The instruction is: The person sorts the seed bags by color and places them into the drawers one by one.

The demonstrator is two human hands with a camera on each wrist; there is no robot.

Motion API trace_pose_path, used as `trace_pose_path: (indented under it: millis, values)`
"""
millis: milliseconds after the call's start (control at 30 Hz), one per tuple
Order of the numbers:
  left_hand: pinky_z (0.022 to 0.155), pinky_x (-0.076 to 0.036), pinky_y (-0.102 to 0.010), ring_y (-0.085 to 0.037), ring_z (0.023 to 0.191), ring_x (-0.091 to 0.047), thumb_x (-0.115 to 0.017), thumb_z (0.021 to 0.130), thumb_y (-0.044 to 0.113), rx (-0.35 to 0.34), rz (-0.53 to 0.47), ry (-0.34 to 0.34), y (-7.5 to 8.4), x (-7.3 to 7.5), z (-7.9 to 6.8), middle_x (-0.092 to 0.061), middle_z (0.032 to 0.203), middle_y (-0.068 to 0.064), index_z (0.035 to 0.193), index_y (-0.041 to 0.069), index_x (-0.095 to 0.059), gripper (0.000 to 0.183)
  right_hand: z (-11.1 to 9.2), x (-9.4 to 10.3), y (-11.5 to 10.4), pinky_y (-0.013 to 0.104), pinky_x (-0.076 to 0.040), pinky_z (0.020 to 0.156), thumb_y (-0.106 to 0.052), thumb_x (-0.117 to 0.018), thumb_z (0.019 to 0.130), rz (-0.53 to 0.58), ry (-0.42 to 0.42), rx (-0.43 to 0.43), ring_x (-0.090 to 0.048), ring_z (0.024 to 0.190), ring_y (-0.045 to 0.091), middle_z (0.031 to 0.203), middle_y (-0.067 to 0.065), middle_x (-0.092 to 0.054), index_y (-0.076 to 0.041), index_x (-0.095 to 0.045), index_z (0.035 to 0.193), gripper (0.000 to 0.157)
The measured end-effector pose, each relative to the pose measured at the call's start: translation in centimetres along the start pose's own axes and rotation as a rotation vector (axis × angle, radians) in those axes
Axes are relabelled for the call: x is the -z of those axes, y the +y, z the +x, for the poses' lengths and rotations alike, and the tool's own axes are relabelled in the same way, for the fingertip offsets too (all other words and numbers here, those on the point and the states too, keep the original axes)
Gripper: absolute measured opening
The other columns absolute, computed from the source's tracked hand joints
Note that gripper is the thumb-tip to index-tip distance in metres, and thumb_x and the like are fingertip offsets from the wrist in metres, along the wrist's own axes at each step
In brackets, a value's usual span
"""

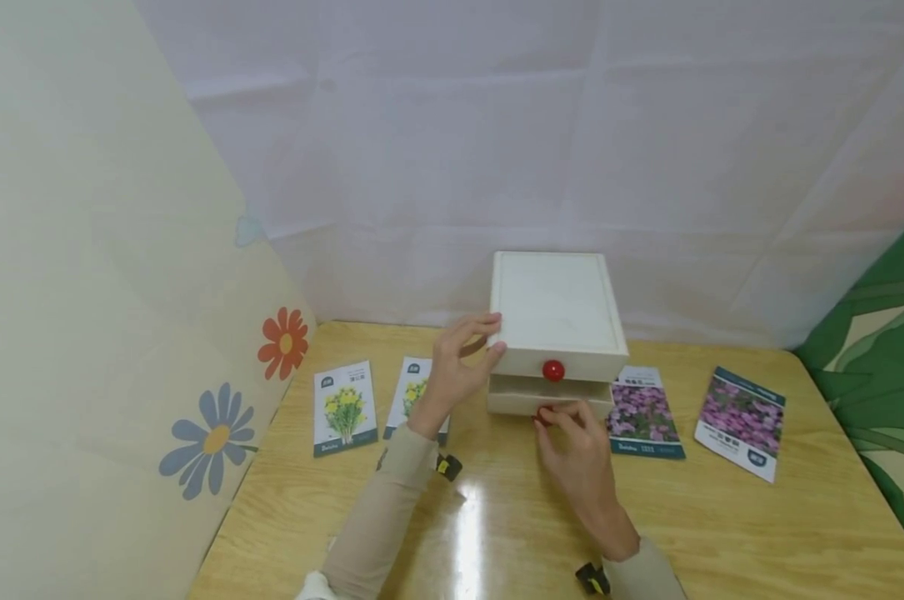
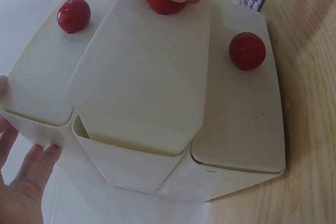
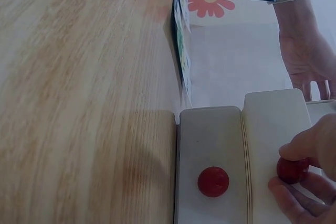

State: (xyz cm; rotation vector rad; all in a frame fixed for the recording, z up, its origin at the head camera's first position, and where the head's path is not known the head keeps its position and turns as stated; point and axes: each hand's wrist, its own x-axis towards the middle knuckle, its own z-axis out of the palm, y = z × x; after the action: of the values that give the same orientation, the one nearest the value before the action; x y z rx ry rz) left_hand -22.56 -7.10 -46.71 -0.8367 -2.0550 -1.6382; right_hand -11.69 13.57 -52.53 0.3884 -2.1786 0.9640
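A white drawer box [image 1: 556, 300] stands against the back cloth, with three drawers that have round red knobs. Its middle drawer [image 2: 142, 61] is pulled partly out, its front standing ahead of the other two. My right hand [image 1: 581, 458] pinches this drawer's red knob [image 3: 292, 170] between thumb and fingers. The top drawer's knob [image 1: 552, 370] and the bottom drawer's knob [image 2: 247, 51] are free, and both those drawers sit flush. At the box's upper left edge, my left hand [image 1: 457, 367] rests its fingertips on the side, with the thumb by the front corner.
Two seed packets with yellow flowers, a left one [image 1: 344, 408] and a nearer one [image 1: 409, 392], lie left of the box. Two with purple flowers, one [image 1: 644, 412] beside the box and one [image 1: 741, 422] farther out, lie on the right. The wooden table [image 1: 721, 533] meets a flowered panel [image 1: 122, 333] at left.
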Motion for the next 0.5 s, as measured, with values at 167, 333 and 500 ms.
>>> trace_pose_path:
  millis: [167,333,500]
  values:
    - [0.097,-0.065,-0.036,-0.029,0.132,-0.066,-0.078,0.098,0.01,-0.005,-0.001,0.0,0.08,-0.1,0.14,-0.068,0.143,-0.011,0.124,0.004,-0.073,0.027,-0.31,0.39,-0.06,0.023,-0.054,0.086,0.005,-0.09,0.077,0.005,-0.036,-0.04,-0.068,0.089,0.024,0.1,0.011,-0.068,0.0,-0.081,0.098,0.024]
    - [0.096,-0.065,-0.038,-0.031,0.131,-0.067,-0.078,0.097,0.008,-0.01,-0.002,-0.001,0.26,-0.27,0.17,-0.069,0.141,-0.014,0.122,0.002,-0.073,0.027,-0.63,0.68,-0.05,0.023,-0.055,0.088,0.006,-0.091,0.075,-0.012,-0.031,-0.027,-0.068,0.09,0.025,0.098,0.011,-0.068,0.0,-0.081,0.096,0.025]
    - [0.097,-0.065,-0.038,-0.029,0.131,-0.066,-0.077,0.098,0.011,0.008,0.013,0.003,0.6,-0.05,0.03,-0.069,0.142,-0.012,0.123,0.003,-0.073,0.027,-0.9,0.87,-0.39,0.021,-0.052,0.088,0.003,-0.091,0.077,-0.004,-0.053,-0.043,-0.068,0.091,0.026,0.1,0.01,-0.068,-0.001,-0.081,0.097,0.023]
